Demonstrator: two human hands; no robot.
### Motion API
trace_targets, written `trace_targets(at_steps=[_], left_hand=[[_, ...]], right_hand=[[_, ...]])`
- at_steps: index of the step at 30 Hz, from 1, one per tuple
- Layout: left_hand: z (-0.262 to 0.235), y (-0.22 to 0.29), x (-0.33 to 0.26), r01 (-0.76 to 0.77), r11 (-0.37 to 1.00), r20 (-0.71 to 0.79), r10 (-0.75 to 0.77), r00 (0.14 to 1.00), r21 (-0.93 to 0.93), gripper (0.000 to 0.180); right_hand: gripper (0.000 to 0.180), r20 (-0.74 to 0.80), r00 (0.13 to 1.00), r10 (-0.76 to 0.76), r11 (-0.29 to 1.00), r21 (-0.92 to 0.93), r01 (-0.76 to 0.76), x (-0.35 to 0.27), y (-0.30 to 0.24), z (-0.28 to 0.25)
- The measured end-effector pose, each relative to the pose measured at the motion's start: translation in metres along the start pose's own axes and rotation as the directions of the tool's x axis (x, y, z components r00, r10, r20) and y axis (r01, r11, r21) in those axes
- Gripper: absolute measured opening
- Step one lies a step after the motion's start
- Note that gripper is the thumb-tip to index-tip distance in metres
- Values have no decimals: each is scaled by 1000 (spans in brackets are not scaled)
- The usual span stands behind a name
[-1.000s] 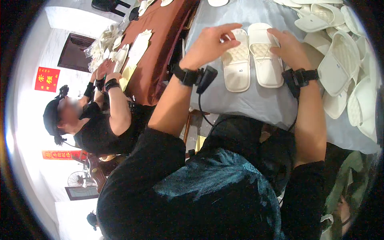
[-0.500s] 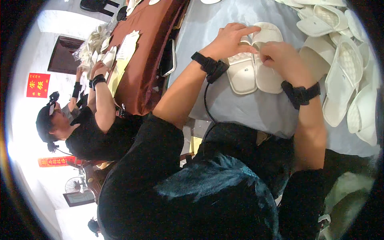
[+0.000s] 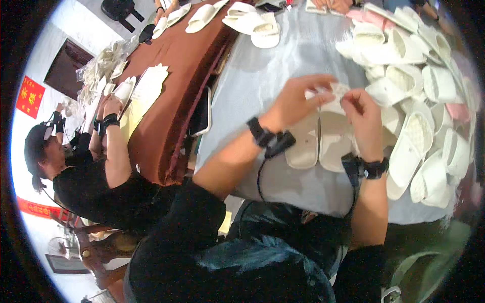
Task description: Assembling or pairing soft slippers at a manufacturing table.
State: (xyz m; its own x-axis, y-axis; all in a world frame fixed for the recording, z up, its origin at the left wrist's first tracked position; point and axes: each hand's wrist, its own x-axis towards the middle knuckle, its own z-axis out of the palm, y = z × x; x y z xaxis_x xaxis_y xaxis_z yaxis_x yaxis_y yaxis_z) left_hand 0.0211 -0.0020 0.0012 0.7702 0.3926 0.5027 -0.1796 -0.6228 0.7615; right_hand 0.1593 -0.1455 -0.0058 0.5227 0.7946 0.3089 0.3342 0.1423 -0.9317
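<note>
A pair of white open-toe slippers (image 3: 323,139) lies side by side on the grey tablecloth (image 3: 283,60) in front of me. My left hand (image 3: 298,101) rests on the toe end of the pair, fingers pinching the strap. My right hand (image 3: 361,113) pinches the strap of the right-hand slipper from the other side. Both wrists wear black bands, and a small black device with a cord hangs at my left wrist (image 3: 268,141).
A heap of white slippers (image 3: 429,101) covers the table's right side, some pink ones (image 3: 374,17) at the back. A phone (image 3: 202,113) lies at the grey table's left edge. A brown-clothed table (image 3: 177,76) stands to the left, where another person in black (image 3: 86,171) handles slippers.
My hands have moved from lying flat on the slippers to gathering at their toe end, fingers now pinching the straps. The view has swung slightly.
</note>
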Motion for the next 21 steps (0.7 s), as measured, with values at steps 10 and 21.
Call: trace_targets(at_steps=[10, 21], left_hand=[[15, -20, -18, 260, 909, 11, -272, 962, -324, 11], [16, -26, -28, 300, 858, 28, -318, 948, -417, 11]], right_hand=[[6, 57, 998, -10, 999, -30, 12, -4, 10, 13], [11, 21, 998, -56, 969, -240, 60, -10, 5, 17]])
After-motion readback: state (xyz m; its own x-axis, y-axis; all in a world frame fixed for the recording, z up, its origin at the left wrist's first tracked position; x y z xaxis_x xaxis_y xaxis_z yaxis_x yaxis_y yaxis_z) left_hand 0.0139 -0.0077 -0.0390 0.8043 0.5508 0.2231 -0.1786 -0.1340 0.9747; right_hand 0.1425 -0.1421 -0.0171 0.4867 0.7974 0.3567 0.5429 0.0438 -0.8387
